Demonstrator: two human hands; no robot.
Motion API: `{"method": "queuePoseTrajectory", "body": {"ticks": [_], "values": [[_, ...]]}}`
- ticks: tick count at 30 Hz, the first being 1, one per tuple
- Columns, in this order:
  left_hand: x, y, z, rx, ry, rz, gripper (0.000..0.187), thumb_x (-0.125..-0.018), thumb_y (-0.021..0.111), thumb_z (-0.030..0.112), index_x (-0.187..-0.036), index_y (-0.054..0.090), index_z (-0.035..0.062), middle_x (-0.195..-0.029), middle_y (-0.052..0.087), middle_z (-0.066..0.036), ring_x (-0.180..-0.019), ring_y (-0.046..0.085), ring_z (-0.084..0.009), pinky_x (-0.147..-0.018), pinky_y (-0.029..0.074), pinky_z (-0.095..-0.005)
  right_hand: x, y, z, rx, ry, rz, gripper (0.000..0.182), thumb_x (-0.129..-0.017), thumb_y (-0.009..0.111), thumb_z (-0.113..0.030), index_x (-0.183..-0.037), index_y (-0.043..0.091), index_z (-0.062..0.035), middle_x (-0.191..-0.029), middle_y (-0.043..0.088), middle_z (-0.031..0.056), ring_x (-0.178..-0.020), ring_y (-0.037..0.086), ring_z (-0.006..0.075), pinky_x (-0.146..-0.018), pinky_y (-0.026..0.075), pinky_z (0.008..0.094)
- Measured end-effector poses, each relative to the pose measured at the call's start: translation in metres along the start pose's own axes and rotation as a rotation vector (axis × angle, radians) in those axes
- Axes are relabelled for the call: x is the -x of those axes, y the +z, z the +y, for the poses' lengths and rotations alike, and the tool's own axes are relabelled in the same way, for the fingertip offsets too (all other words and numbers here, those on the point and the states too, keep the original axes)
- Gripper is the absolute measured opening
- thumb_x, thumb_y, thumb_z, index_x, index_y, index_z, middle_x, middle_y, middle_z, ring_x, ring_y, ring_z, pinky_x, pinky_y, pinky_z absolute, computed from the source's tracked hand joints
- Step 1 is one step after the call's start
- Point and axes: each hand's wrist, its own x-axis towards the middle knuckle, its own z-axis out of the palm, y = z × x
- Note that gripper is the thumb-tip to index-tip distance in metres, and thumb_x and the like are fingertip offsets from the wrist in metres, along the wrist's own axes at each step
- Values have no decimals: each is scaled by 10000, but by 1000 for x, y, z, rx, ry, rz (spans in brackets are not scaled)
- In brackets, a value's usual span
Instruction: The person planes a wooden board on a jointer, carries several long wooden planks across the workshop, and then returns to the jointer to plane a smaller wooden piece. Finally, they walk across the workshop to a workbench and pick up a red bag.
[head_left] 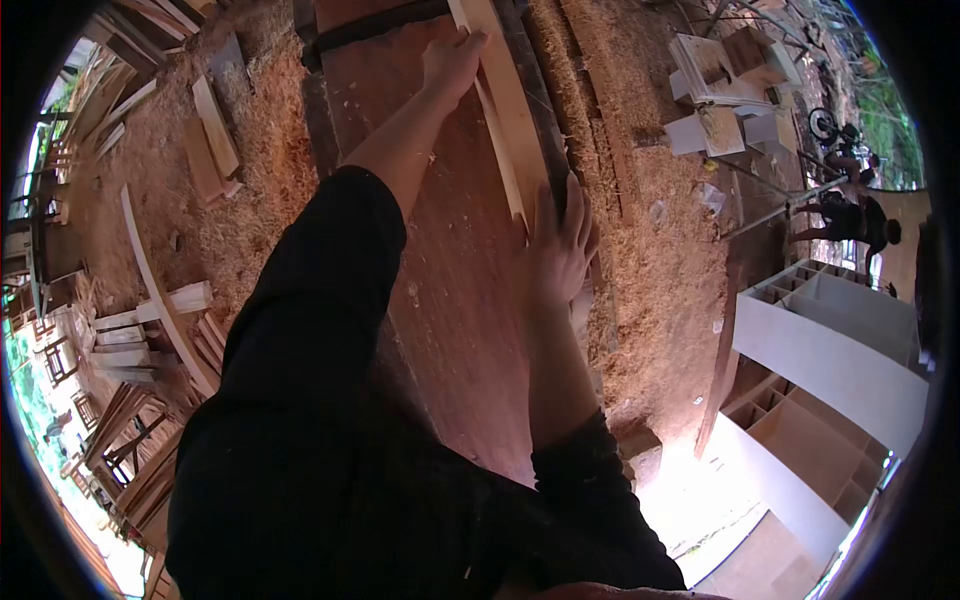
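Pale board (508,115) lies on the tabletop (450,270), long axis running away from the body; left hand (455,68) grips its left edge farther along, right hand (562,245) meets the near end (finger closure cannot be told).

Wood shavings (655,290) litter the reddish-brown floor (150,225); compartmented white cabinets (825,350) stand right, lumber (140,480) lies left, and a bright light patch (690,490) glares near the cabinets.

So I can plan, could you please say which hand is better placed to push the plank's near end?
Probably the right hand: it is at that end of the plank; the left hand is farther along.
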Motion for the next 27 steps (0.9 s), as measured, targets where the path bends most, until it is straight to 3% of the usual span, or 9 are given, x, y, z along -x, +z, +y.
{"method": "queuePoseTrajectory", "body": {"ticks": [1,4,9,13,15,17,19,22,27], "values": [[-5,3,-6,39,-6,33,396,-941,709,424,-961,762,32,-784,713,-110,-742,708,-235,-648,529,-416,-10,4,-5,4,0,9,473,-925,700,-303,-1367,623,-154,-1569,430,155,-1459,421,361,-1144,365,588],[5,8,-58,-765,716,78,333,-969,649,367,-902,730,51,-775,701,-135,-749,718,-300,-659,559,-434,-32,9,-15,5,-29,-6,475,-941,652,-215,-1406,598,-135,-1569,410,172,-1415,451,381,-1158,346,587],[122,-15,-54,-54,257,-429,200,-1007,604,252,-923,728,120,-815,708,-114,-750,717,-307,-662,570,-419,-72,23,-36,22,-48,89,495,-893,728,-246,-1364,621,-137,-1527,476,151,-1372,502,385,-1114,421,561],[165,-62,-14,464,-511,-472,168,-971,697,250,-1047,786,129,-876,762,-96,-761,746,-248,-661,584,-392,-106,40,-52,27,-28,60,516,-906,721,-261,-1395,596,-157,-1544,445,131,-1373,494,382,-1129,414,567],[154,-94,-52,-209,31,-312,231,-975,698,281,-1135,784,138,-882,780,-107,-763,760,-201,-673,603,-373,-123,46,-59,75,-11,25,528,-918,717,-278,-1416,575,-175,-1568,405,125,-1398,466,374,-1136,410,566],[121,-144,-70,-375,242,-274,241,-1005,651,261,-1171,768,132,-821,773,-136,-744,765,-203,-703,617,-362,-138,51,-66,99,4,-11,538,-929,711,-289,-1434,555,-190,-1585,370,120,-1421,437,368,-1143,406,565],[86,-188,-49,-657,95,-280,217,-979,659,209,-1151,768,135,-948,775,-112,-795,765,-221,-710,619,-368,-155,58,-73,100,19,-43,546,-940,702,-295,-1452,536,-201,-1597,341,117,-1443,408,364,-1150,402,564],[66,-216,-56,-677,554,-123,214,-963,646,179,-1143,762,168,-1125,737,-50,-852,755,-234,-690,616,-378,-178,63,-84,77,15,-33,550,-940,699,-275,-1459,534,-201,-1591,350,123,-1442,407,379,-1156,400,561],[66,-217,-60,-767,470,-217,219,-952,652,199,-1144,756,212,-1192,678,-10,-862,742,-248,-675,610,-400,-211,81,-93,115,-24,-6,533,-955,667,-300,-1462,536,-201,-1586,354,126,-1421,430,395,-1146,406,561]]}}
